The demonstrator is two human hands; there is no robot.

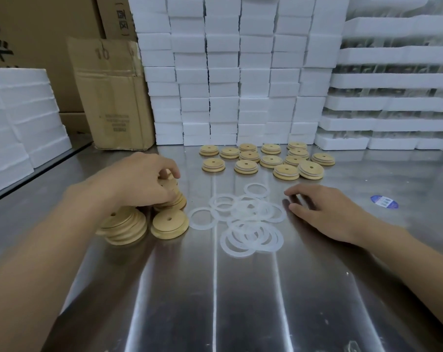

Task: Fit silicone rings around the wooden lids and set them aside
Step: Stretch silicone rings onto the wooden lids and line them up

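Bare wooden lids [169, 226] with a centre hole are piled at the left of the steel table. My left hand [139, 179] lies over the pile, its fingers curled round the top lid [168, 185] of a small stack. A loose heap of translucent silicone rings [248, 219] lies in the middle. My right hand [324, 212] rests flat on the table just right of the rings, fingers straight, holding nothing. Several lids fitted with rings [286, 172] lie spread out farther back.
Stacks of white foam boxes [240, 72] wall off the back of the steel table [240, 301]. A cardboard box [113, 97] stands at the back left, with more foam blocks [19, 118] at the left edge. A blue sticker [384, 201] lies at the right.
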